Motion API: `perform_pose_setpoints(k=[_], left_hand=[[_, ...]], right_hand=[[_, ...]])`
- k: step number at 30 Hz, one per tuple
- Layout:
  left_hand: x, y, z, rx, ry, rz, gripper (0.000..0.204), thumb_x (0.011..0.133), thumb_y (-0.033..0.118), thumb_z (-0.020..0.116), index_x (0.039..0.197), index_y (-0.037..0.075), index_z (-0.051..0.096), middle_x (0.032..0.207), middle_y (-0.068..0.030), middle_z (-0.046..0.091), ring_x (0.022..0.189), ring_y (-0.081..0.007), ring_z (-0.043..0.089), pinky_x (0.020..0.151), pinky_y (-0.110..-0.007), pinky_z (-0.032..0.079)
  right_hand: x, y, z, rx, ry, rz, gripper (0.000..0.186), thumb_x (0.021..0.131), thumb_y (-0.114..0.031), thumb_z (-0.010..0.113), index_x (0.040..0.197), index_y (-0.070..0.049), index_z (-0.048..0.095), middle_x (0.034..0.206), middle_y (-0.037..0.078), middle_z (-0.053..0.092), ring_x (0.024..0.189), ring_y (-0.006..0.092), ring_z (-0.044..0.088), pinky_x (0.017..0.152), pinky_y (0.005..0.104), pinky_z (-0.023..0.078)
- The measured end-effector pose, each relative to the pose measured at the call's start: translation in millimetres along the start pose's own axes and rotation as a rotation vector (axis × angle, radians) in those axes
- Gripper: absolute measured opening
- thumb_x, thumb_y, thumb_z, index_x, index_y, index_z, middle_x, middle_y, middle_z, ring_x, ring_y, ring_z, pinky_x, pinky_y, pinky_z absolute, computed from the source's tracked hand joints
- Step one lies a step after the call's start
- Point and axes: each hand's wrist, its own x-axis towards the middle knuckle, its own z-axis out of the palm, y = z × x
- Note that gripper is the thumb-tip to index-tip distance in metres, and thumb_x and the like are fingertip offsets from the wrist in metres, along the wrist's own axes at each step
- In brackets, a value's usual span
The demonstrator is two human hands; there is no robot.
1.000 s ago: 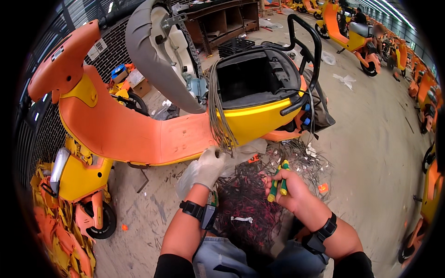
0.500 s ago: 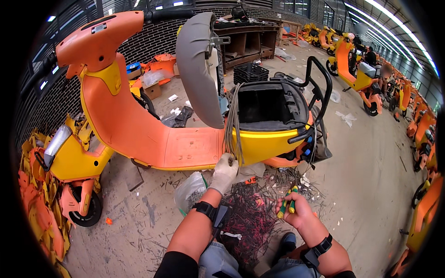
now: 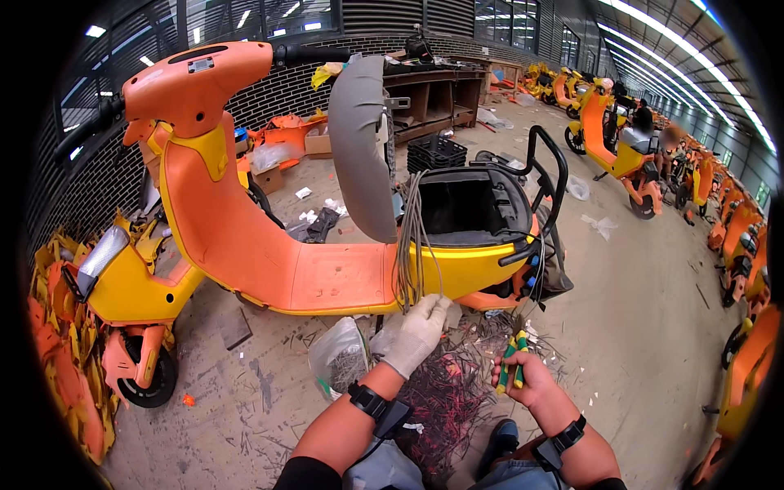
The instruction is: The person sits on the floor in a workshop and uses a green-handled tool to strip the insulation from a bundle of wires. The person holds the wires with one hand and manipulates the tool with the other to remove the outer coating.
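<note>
A bundle of thin grey cables (image 3: pixel 412 245) hangs over the side of an orange and yellow scooter (image 3: pixel 339 273), next to its open seat compartment. My left hand (image 3: pixel 420 331), in a pale work glove, is closed just below the bundle; one grey strand runs down to its fingertips. Its far fingers are partly hidden. In my bare right hand (image 3: pixel 531 377) is a pair of pliers (image 3: pixel 513 359) with green and yellow handles, held to the right, apart from the cables. The grey seat (image 3: pixel 358 151) stands tipped up.
Below my hands lies a heap of dark and reddish cable scraps (image 3: pixel 445 396). A clear plastic bag (image 3: pixel 339 359) of cut bits stands to its left. Stacked black crates (image 3: pixel 435 153) are behind the scooter. Orange and yellow panels (image 3: pixel 69 351) pile at left; more scooters (image 3: pixel 612 139) line the right.
My left hand has shifted right and slightly nearer, below the cables, with one strand drawn aside toward it. The pliers remain in my right hand. The view has shifted a little.
</note>
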Motion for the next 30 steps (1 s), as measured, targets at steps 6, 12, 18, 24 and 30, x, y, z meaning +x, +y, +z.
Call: perform_pose_setpoints(k=[6,12,18,24,30], left_hand=[[-23.9,11.3,24.0,0.346,-0.294,0.224,0.028,0.098,0.029,0.052,0.107,0.003,0.059,0.091,-0.0198,0.064,0.092,-0.0377,0.063,0.079,-0.042,0.049],[-41.2,3.8,30.9,0.447,-0.701,0.339,0.028,0.098,0.029,0.049,0.111,0.006,0.058,0.095,-0.0213,0.063,0.09,-0.0397,0.062,0.083,-0.044,0.049],[-43.9,-11.2,32.9,0.509,-0.802,0.301,0.034,0.1,0.034,0.046,0.116,0.007,0.058,0.102,-0.0226,0.064,0.095,-0.0413,0.062,0.085,-0.045,0.049],[-27.9,-35.8,19.6,-0.297,-0.545,-0.171,0.039,0.105,0.029,0.04,0.128,0.0,0.052,0.116,-0.0126,0.062,0.107,-0.0202,0.061,0.091,-0.033,0.051],[0.5,-26.8,13.4,-0.965,-0.301,-0.385,0.049,0.104,0.042,0.038,0.131,0.002,0.047,0.114,-0.0118,0.062,0.098,-0.0236,0.063,0.085,-0.037,0.054]], right_hand=[[-21.4,0.5,24.1,-0.318,-0.09,-0.427,0.047,0.077,0.006,0.051,0.123,0.002,0.048,0.112,0.015,0.061,0.099,0.0293,0.064,0.085,0.0402,0.053],[-31.0,-0.9,33.1,-0.497,-0.243,-0.53,0.056,0.072,0.007,0.053,0.128,0.005,0.05,0.129,0.016,0.057,0.118,0.0281,0.057,0.103,0.0378,0.043],[-41.4,8.5,32.3,-0.586,-0.316,-0.61,0.056,0.074,0.006,0.053,0.13,0.004,0.05,0.123,0.014,0.06,0.114,0.0227,0.059,0.096,0.0342,0.045],[-57.6,4.6,31.4,-0.744,-0.332,-0.545,0.056,0.076,0.007,0.054,0.13,-0.002,0.051,0.101,0.005,0.063,0.097,0.0134,0.061,0.086,0.029,0.048],[-60.3,3.6,7.8,-1.356,-0.31,-0.787,0.054,0.073,0.0,0.062,0.126,-0.002,0.054,0.122,0.015,0.057,0.11,0.0286,0.061,0.094,0.0367,0.047]])
